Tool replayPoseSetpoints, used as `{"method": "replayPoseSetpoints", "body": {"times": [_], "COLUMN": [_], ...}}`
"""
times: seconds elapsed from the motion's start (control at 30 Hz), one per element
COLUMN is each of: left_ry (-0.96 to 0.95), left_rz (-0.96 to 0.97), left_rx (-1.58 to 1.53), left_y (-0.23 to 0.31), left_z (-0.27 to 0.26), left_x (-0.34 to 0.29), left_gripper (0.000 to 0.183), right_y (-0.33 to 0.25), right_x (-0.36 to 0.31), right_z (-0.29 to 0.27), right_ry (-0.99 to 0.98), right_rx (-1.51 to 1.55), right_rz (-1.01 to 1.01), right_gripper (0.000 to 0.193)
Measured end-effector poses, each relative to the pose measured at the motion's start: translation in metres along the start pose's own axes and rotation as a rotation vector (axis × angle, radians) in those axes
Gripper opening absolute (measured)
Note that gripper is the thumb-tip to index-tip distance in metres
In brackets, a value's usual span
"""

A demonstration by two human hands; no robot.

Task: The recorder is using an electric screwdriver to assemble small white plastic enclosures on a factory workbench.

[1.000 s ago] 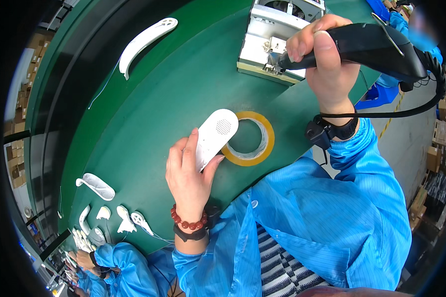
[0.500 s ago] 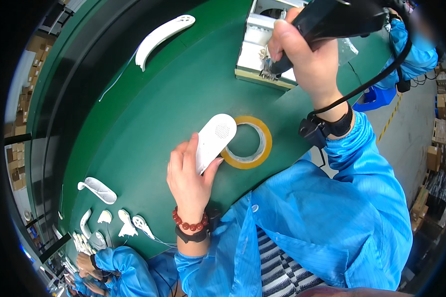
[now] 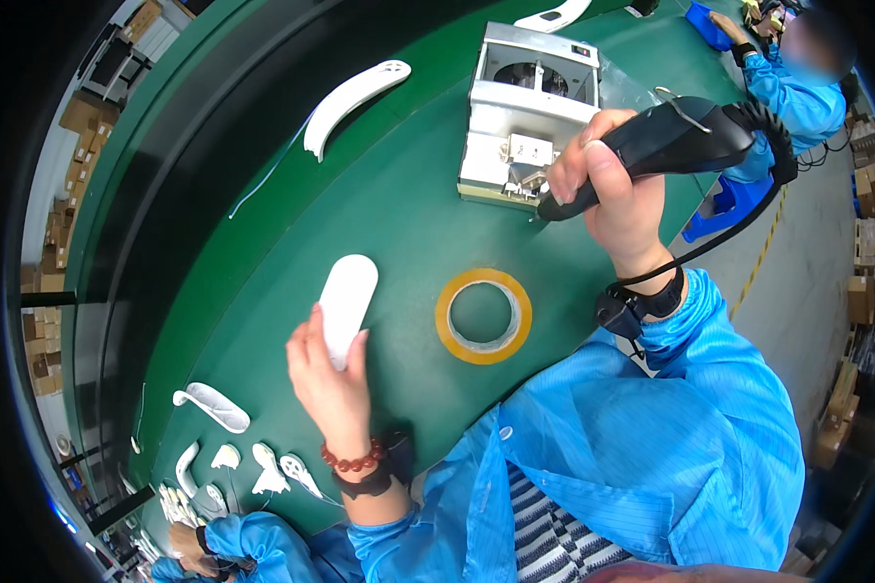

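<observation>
My left hand (image 3: 332, 384) has its thumb and fingers around the lower end of a long, rounded white plastic housing (image 3: 348, 301). The housing's smooth, plain face points up, close over the green table. My right hand (image 3: 617, 194) grips a black electric screwdriver (image 3: 685, 138) with a coiled cord. Its tip points down and left, at the near edge of a silver and white screw feeder (image 3: 530, 107). Whether the tip touches the feeder, I cannot tell. Between my hands a roll of yellowish tape (image 3: 448, 335) lies flat on the table.
A curved white part (image 3: 355, 102) with a wire lies at the far side. A white shell (image 3: 216, 406) and several small white parts (image 3: 267, 468) lie at the left. Co-workers in blue sit at lower left and upper right, the latter near blue bins (image 3: 734, 209).
My left hand has moved left, away from the tape, with the white housing; its perforated face no longer shows. My right hand has drawn the screwdriver nearer. The whole view has shifted slightly.
</observation>
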State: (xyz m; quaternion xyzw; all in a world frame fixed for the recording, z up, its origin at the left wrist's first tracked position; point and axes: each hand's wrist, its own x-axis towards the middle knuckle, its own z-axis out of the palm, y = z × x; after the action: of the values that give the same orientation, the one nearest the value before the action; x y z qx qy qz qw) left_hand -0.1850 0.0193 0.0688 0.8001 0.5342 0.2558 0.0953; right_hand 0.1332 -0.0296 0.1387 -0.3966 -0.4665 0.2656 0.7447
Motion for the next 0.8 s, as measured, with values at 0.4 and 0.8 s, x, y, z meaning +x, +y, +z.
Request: {"method": "replayPoseSetpoints", "body": {"times": [0.4,0.8], "left_ry": [0.153,0.036], "left_rz": [0.038,-0.007], "left_rx": [0.455,0.366], "left_y": [-0.104,-0.084], "left_z": [0.026,0.056], "left_x": [0.114,0.198], "left_gripper": [0.055,0.056], "right_y": [-0.043,-0.105], "right_x": [0.016,0.085], "right_z": [-0.036,-0.103], "right_ry": [0.072,0.068], "right_rx": [0.335,0.537], "right_rz": [-0.071,-0.551], "right_gripper": [0.013,0.031]}}
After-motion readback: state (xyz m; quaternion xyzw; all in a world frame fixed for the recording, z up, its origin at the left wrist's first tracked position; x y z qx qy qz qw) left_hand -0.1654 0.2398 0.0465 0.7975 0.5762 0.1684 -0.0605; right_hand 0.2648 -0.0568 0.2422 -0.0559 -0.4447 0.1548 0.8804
